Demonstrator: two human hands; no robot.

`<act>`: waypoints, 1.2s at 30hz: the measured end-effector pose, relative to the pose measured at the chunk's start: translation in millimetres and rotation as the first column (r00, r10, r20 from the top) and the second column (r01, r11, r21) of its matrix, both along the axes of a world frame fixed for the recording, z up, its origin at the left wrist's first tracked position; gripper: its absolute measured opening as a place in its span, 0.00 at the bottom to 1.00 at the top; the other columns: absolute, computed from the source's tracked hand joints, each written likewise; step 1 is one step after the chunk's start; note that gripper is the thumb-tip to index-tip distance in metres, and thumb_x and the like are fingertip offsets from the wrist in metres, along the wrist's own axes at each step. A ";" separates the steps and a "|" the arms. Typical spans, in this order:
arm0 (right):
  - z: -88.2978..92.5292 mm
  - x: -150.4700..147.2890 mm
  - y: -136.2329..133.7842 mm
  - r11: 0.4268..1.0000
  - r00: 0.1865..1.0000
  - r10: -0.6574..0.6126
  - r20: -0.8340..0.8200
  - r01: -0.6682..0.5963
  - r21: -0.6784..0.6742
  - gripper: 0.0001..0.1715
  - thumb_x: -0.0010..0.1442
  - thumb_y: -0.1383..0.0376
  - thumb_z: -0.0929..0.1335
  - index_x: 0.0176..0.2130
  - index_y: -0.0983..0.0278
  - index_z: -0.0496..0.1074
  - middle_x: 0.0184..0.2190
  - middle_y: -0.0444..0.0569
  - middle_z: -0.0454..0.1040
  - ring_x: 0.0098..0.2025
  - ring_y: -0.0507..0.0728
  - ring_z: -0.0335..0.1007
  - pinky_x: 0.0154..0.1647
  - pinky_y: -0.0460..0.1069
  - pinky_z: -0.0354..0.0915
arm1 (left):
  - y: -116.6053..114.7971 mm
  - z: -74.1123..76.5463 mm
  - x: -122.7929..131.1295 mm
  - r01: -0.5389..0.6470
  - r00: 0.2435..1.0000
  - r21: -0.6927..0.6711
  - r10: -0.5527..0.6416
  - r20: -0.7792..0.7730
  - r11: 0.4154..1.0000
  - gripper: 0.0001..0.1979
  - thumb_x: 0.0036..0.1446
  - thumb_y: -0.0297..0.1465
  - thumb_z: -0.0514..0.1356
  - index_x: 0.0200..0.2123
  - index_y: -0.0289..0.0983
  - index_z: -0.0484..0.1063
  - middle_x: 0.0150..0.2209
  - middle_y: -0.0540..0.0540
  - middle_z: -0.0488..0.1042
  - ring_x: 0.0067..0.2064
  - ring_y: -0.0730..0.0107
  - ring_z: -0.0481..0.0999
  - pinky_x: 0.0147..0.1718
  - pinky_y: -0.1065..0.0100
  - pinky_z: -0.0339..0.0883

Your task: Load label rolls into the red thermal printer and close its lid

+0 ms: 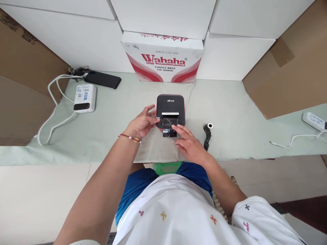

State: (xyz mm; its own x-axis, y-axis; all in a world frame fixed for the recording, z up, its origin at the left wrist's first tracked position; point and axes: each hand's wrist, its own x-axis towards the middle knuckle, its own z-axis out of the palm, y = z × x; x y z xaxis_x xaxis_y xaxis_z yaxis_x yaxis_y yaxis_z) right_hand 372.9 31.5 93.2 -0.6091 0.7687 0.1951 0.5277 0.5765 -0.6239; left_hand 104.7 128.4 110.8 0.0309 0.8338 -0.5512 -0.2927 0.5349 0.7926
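A small black label printer (170,106) with a red lower edge lies on the cloth-covered table in front of me. Glossy black film (169,132) comes out of its slot and hangs over the front. My left hand (143,124) is at the printer's left side, thumb on its front left corner and the other fingers apart. My right hand (188,141) rests its outstretched fingertips on the film at the slot's right side. To the right lies a small roll (209,126) with a white core, its black strip (206,137) unrolled towards me.
A Wahaha water carton (163,63) stands behind the printer against white boxes (163,17). Left are a black phone (102,79), a white power bank (85,97) and looped cable (52,129). Brown cardboard (288,68) flanks the table (237,126); another white device (314,121) lies far right.
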 end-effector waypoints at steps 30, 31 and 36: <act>93.3 -51.4 133.6 0.965 0.791 -0.196 0.579 0.260 -0.029 0.20 0.76 0.68 0.65 0.57 0.61 0.84 0.57 0.56 0.88 0.56 0.67 0.84 0.56 0.58 0.75 | -38.6 -69.9 17.7 0.032 0.966 0.330 0.055 -0.252 0.943 0.30 0.64 0.56 0.66 0.57 0.40 0.76 0.56 0.39 0.85 0.59 0.54 0.82 0.63 0.52 0.76; 87.4 -61.6 141.1 0.966 0.773 -0.187 0.607 0.257 -0.031 0.20 0.74 0.69 0.66 0.58 0.62 0.84 0.57 0.58 0.88 0.57 0.68 0.84 0.55 0.58 0.75 | -43.1 -74.0 20.2 0.044 0.948 0.357 0.073 -0.309 0.933 0.28 0.66 0.54 0.65 0.57 0.40 0.77 0.57 0.38 0.85 0.61 0.53 0.82 0.66 0.51 0.74; 66.2 -90.2 161.6 0.963 0.704 -0.138 0.697 0.260 -0.072 0.16 0.66 0.70 0.73 0.52 0.65 0.86 0.52 0.65 0.89 0.56 0.71 0.86 0.55 0.57 0.77 | -56.4 -81.9 26.4 0.125 0.845 0.435 0.134 -0.518 0.892 0.21 0.73 0.40 0.58 0.61 0.37 0.79 0.63 0.35 0.83 0.66 0.49 0.81 0.73 0.48 0.69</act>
